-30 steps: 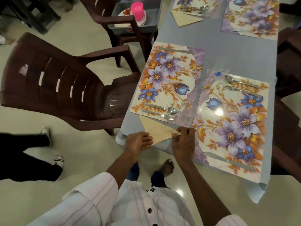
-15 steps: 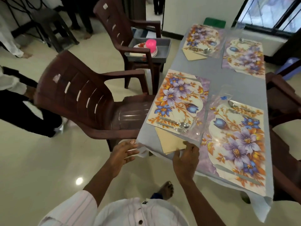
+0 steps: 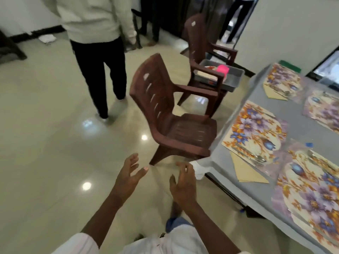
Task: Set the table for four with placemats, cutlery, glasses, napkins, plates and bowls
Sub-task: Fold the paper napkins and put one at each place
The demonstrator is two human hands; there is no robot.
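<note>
Several floral placemats lie on the grey-covered table (image 3: 302,131) at the right; the nearest left placemat (image 3: 255,129) has a fork and spoon (image 3: 256,159) at its near edge. A folded beige napkin (image 3: 246,173) lies partly tucked under that edge. A second beige napkin (image 3: 275,93) shows at the far placemat (image 3: 282,79). My left hand (image 3: 128,177) and my right hand (image 3: 183,184) hang over the floor left of the table corner, fingers loosely spread, holding nothing.
A brown plastic chair (image 3: 170,116) stands at the table's left side. A second chair (image 3: 203,48) behind it carries a grey tray (image 3: 234,79) with a pink cup (image 3: 222,69) and plates. A person in black trousers (image 3: 99,70) stands on the tiled floor to the left.
Both hands have left the napkin and table edge and now hang free over the floor. The view has swung left, away from the table toward the chairs.
</note>
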